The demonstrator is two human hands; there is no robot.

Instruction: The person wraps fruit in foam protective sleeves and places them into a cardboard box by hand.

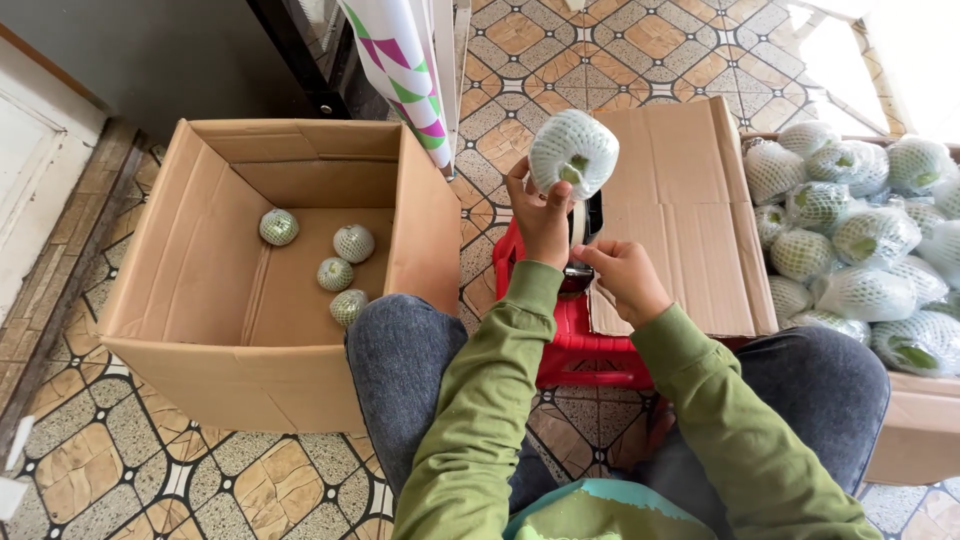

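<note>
There is a single view, from a camera worn on the person's head, looking steeply down and forward over their own green sleeves and knees, close enough that the forearms fill the lower middle of the frame. It takes in the patterned tiled floor (pixel 160 470) running to the top edge, an open cardboard box (pixel 200 330) at the left, a red stool (pixel 580 350) at the centre and a second box of net-wrapped fruit (pixel 920 440) cut off at the right edge. No other view overlaps it.

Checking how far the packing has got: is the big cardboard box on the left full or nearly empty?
Nearly empty. The open cardboard box has only four net-wrapped fruits on its bare bottom.
</note>
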